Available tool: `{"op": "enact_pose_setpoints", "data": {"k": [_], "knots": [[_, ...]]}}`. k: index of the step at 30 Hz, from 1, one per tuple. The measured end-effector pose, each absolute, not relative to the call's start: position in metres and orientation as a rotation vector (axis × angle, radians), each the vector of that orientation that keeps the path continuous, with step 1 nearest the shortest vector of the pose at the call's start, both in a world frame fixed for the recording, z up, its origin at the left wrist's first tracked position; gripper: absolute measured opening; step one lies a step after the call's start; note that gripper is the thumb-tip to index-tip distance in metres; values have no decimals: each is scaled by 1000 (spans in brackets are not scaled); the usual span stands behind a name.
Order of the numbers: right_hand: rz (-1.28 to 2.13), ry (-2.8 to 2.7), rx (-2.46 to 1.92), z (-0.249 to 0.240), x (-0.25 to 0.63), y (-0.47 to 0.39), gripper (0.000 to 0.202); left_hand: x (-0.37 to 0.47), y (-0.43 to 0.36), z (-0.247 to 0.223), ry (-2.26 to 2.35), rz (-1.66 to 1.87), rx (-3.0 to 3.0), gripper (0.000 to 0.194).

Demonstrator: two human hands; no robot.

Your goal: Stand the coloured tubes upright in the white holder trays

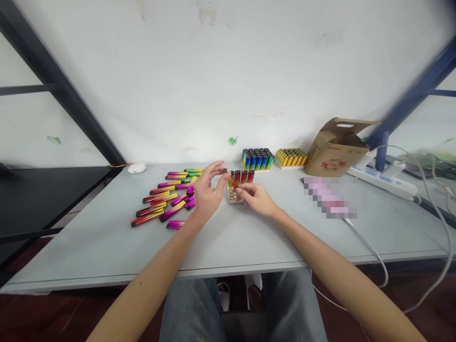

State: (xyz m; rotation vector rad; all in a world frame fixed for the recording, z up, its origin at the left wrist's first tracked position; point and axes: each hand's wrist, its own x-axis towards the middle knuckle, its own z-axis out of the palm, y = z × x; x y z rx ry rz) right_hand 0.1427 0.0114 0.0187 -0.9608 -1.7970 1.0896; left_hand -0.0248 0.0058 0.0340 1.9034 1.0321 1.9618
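Note:
Between my two hands is a slim red-and-gold lighter [231,181] with a black top, held at a slant. My left hand [208,190] pinches its black upper end between thumb and finger, the other fingers curved. My right hand [257,198] is closed on its lower end, just over a white tray [232,200] with holes. Along that tray's back stand several red lighters [244,177], upright, partly hidden by my hands. To the left of my left hand, red, purple and green lighters [151,209] lie loose on the table, some overlapping.
Behind the tray stand a block of blue-green lighters [257,159] and a tray of yellow ones [291,157]. Farther right are an open cardboard box [329,154], a white power strip [383,183] and a blurred pink phone-like object [327,197] with a cable. A white case [137,168] lies back left.

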Motion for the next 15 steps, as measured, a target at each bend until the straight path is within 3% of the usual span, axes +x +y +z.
{"op": "enact_pose_setpoints", "data": {"k": [6,15], "knots": [[1616,-1315,-837,30,149,15,36,-22,4,32,885,1995,1910,30],[1508,-1187,-784,28,149,16,42,-7,-4,12,855,1781,2047,34]]}}
